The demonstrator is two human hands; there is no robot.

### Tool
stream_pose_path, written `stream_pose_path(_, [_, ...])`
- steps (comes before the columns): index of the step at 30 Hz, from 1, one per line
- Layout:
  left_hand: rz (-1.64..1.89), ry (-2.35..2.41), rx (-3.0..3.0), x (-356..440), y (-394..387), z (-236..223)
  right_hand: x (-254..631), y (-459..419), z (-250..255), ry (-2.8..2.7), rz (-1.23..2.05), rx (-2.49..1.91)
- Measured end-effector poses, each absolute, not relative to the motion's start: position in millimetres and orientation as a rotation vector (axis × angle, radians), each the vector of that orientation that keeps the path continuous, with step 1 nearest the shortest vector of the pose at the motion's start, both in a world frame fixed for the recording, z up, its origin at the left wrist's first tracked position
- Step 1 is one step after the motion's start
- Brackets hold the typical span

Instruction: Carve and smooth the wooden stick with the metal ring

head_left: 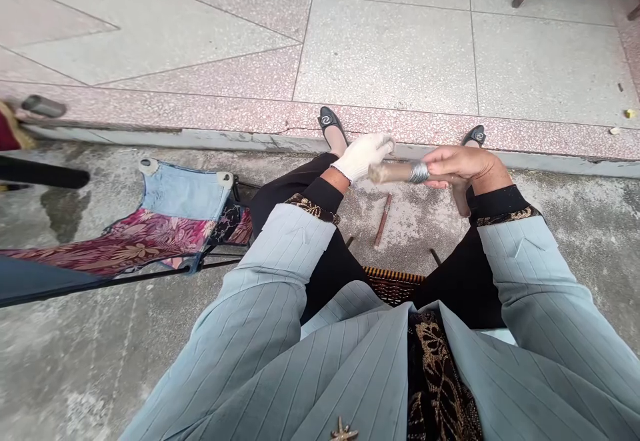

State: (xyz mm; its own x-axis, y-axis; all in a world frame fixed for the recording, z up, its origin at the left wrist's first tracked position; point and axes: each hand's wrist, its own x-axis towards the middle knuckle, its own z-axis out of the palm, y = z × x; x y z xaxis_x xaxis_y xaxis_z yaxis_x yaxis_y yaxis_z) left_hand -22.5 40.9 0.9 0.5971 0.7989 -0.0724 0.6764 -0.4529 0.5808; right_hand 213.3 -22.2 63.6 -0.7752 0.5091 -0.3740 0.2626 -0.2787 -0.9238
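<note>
Tan stick [392, 173], silvery wrapping [418, 173], pale-blue pinstriped jacket [273, 254]

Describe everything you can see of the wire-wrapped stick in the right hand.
The stick is light brown and apparently wooden, bound partway along with silvery, wire-like windings. Its blurred end lies near the gloved left hand; whether they touch is unclear. It is held crosswise in the view, above the concrete ground, gripped by the bare right hand, which partly hides it.

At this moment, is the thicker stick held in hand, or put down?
Held: the right hand grips the thicker stick beside its silvery wrapping.
</note>
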Motion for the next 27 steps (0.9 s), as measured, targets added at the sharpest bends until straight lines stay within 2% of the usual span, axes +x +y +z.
stream_pose_path(4, [0.326, 1.112, 2.276, -27, 39, 9, 209, -17, 63, -2.189, 2.223, -1.076])
stream_pose_path(8, [0.284, 1.098, 2.318, -26, 34, 12, 207, -10, 56, -2.434, 1.974, -1.492])
stream_pose_path(10, [0.231, 1.115, 2.36, -24, 33, 11, 204, -5, 52, -2.489, 1.783, -1.784])
stream_pose_path(12, [0.188, 1.125, 2.379, -22, 31, 8, 201, 2, 48, -2.459, 1.453, -2.109])
stream_pose_path(15, [0.196, 1.0, 2.295, -17, 25, 3, 200, 11, 44, -2.126, 0.97, -2.36])
stream_pose_path(17, [0.219, 0.865, 2.196, -14, 20, -1, 204, 14, 43, -1.818, 1.015, -2.234])
stream_pose_path(20, [0.241, 0.795, 2.094, -10, 14, -4, 210, 10, 46, -1.468, 1.32, -1.822])
stream_pose_path(23, [0.31, 0.811, 2.01, -9, 14, -2, 213, 0, 56, -1.321, 1.511, -1.493])
stream_pose_path(27, [0.356, 0.845, 1.934, -9, 17, 1, 214, -11, 68, -1.274, 1.618, -1.337])
